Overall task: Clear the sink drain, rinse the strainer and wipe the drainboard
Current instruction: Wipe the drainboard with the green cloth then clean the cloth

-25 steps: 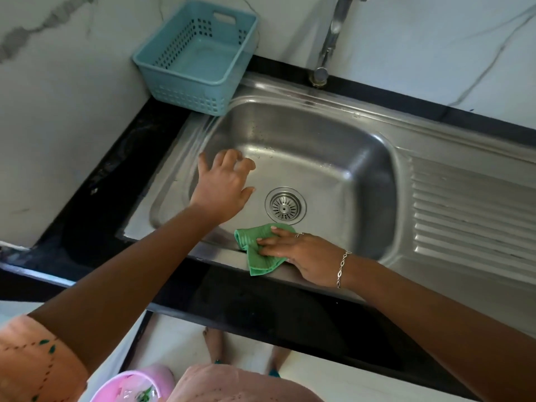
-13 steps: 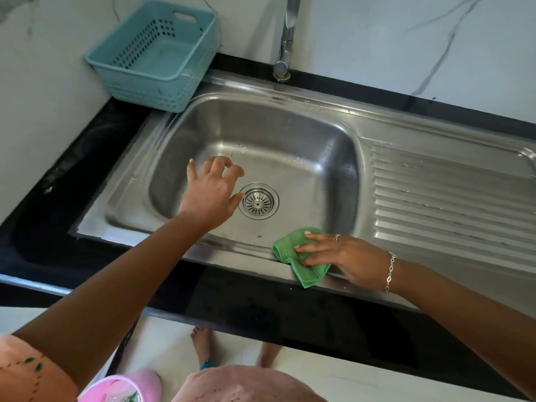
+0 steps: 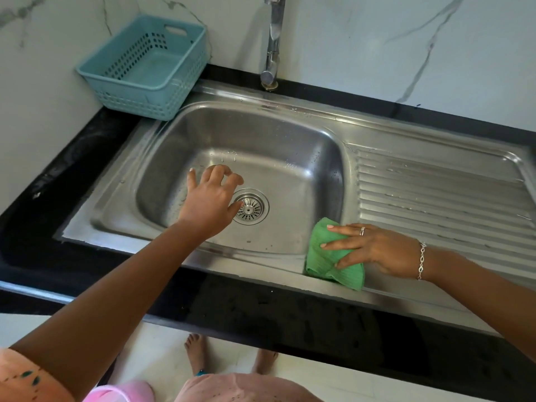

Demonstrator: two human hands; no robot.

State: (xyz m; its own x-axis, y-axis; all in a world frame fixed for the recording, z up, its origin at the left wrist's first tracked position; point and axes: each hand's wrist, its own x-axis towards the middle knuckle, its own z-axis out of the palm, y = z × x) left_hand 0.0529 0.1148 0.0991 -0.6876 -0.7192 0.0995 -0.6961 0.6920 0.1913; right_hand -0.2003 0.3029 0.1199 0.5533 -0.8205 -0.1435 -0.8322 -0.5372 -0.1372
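A steel sink (image 3: 290,134) is set in a black counter, with a round metal strainer (image 3: 251,208) seated in its drain. My left hand (image 3: 210,198) hovers over the basin just left of the strainer, fingers spread and holding nothing. My right hand (image 3: 374,248) lies flat on a green cloth (image 3: 327,262) that sits on the sink's front rim, at the near corner between basin and drainboard. The ribbed drainboard (image 3: 441,198) stretches to the right, with a few water drops on it.
A teal plastic basket (image 3: 145,68) stands at the back left corner on the counter. The chrome tap (image 3: 272,42) rises behind the basin against the marble wall. The black counter (image 3: 261,311) edge runs along the front. A pink bin (image 3: 121,393) is below.
My right hand has slid the green cloth to the right along the front rim, toward the drainboard. My left hand stays open over the basin, close to the strainer.
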